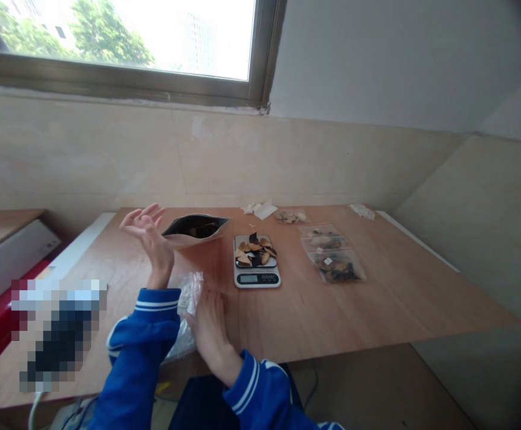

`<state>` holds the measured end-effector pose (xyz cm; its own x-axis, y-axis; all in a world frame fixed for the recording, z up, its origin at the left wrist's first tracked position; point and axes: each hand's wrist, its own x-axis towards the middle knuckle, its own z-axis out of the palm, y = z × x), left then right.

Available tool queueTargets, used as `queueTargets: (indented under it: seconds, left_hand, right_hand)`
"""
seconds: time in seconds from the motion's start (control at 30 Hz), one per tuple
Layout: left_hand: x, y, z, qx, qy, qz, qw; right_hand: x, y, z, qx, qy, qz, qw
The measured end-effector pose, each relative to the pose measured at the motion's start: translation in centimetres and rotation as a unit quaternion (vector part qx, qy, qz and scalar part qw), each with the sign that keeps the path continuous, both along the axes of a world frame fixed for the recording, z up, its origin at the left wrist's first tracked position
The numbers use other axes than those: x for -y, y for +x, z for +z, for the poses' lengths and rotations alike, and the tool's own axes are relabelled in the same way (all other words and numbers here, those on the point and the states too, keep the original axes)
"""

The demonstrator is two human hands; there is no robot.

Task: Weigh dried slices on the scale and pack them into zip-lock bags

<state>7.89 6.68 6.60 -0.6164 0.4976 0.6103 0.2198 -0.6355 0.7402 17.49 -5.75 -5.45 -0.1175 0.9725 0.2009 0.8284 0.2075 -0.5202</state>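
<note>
Holding your left hand (148, 242) up, spread wide, beside the foil pouch (195, 230); your open right hand (209, 328) touches a clear plastic bag (187, 304).

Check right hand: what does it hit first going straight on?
Probably the clear plastic bag by the fingertips of the right hand. Depth is unclear, so they may already touch.

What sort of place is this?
Probably a simple indoor workroom for weighing and bagging dried food: there's a digital scale holding dried slices, small plastic bags of them, and a wooden worktable.
</note>
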Motion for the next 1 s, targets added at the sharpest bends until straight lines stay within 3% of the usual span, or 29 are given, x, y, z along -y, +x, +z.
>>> queueTargets:
  seconds: [0.17, 0.33, 0.5, 0.73, 0.87, 1.0]
  left_hand:
    - [-0.4, 0.3, -1.0, -0.061, 0.061, 0.032, 0.996]
    - [0.3, 0.0, -1.1, -0.152, -0.068, 0.069, 0.984]
    - [0.2, 0.4, 0.6, -0.182, -0.110, 0.153, 0.965]
    - [-1.7, -1.0, 3.3, -0.188, -0.134, 0.190, 0.954]
    - [-2.2, -1.7, 3.9, -0.196, -0.162, 0.185, 0.949]
    - [-2.5, -2.0, 3.1, -0.183, -0.172, 0.177, 0.952]
  right_hand:
    - [-0.3, 1.1, 0.1, -0.077, 0.012, 0.037, 0.996]
    - [-0.4, 2.3, 1.4, -0.219, 0.000, -0.002, 0.976]
    - [-0.6, 3.5, 1.7, -0.337, 0.009, -0.040, 0.941]
    - [-1.6, 5.0, 1.7, -0.413, 0.017, -0.055, 0.909]
    - [-1.4, 5.6, 4.3, -0.384, 0.052, -0.045, 0.921]
    - [-0.2, 6.5, 8.0, -0.348, 0.118, -0.033, 0.930]
